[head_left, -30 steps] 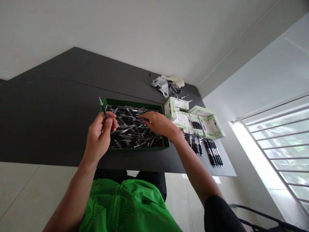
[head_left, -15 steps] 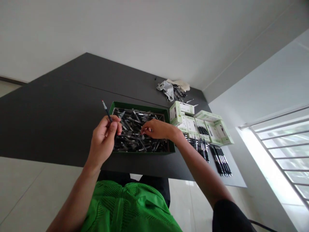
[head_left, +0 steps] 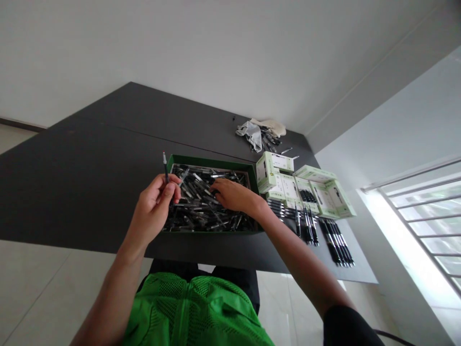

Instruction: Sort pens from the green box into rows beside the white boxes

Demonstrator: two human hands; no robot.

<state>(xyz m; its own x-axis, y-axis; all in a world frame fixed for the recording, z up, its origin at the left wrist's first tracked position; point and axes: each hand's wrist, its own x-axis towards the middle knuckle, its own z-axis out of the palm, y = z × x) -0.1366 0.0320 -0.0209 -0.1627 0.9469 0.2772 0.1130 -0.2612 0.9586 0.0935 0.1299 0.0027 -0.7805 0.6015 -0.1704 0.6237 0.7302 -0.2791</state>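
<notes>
My left hand (head_left: 158,194) is closed around a slim pen refill (head_left: 165,166), held upright at the left end of a green box. The refill is dark lower down, with a pale upper end and a red tip. Loose pens and clear pen parts fill the green box (head_left: 212,232) in a jumbled heap (head_left: 196,206). Into the right half of that heap reaches my right hand (head_left: 230,194), its fingers curled downward among the pieces. Something dark shows by its fingertips, but what the fingers grip is hidden.
Right of the box stand pale green and white cartons (head_left: 284,187), one holding pens. Rows of black pens (head_left: 336,242) lie in front of them. Behind are grey and cream cloths (head_left: 251,134) beside more pens. The dark table (head_left: 90,178) meets a wall at the back.
My right hand has gone lower into the heap, its fingers bending over the pieces. The refill in my left hand now points straighter up. The whole view has shifted slightly.
</notes>
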